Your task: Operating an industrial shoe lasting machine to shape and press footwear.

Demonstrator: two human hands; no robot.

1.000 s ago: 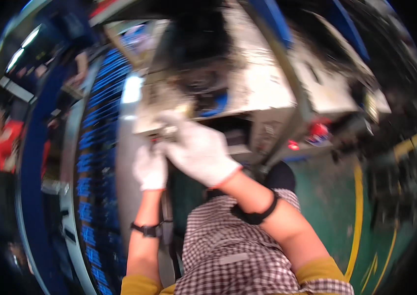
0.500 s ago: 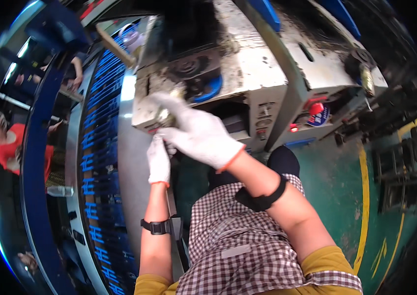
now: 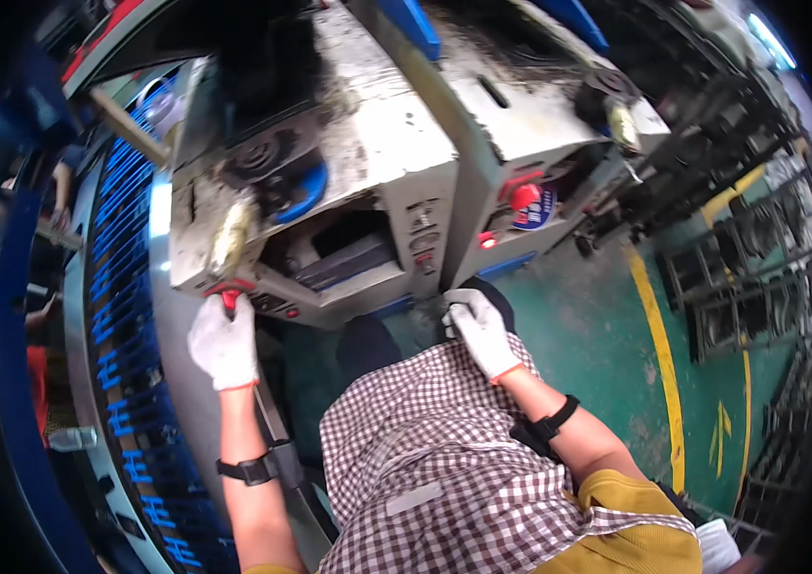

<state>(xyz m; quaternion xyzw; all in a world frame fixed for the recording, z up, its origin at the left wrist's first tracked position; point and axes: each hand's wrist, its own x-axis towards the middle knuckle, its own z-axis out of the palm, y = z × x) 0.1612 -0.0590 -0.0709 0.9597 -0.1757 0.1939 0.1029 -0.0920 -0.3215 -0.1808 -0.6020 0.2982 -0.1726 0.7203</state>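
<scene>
My left hand (image 3: 223, 346), in a white knitted glove with an orange cuff, is at the near left corner of the pale machine (image 3: 382, 115). Its fingers close around a red knob (image 3: 230, 296) on the machine's front. Just above that knob, a cylinder wrapped in shiny yellowish film (image 3: 230, 241) stands at the corner. My right hand (image 3: 482, 333), gloved alike, hovers near my right knee, away from the machine. Its fingers are loosely bent and apart, with nothing visible in them.
A slanted metal post (image 3: 444, 105) divides the machine's two halves. The right half has another red knob (image 3: 525, 197) and a lit red lamp (image 3: 488, 240). A conveyor with blue bars (image 3: 109, 354) runs along the left. Dark metal racks (image 3: 731, 301) stand right, past a yellow floor line (image 3: 656, 335).
My hands, together at the machine's left corner before, are now apart. The right has moved right and down to my knee; the left now holds the red knob. My view has shifted right.
</scene>
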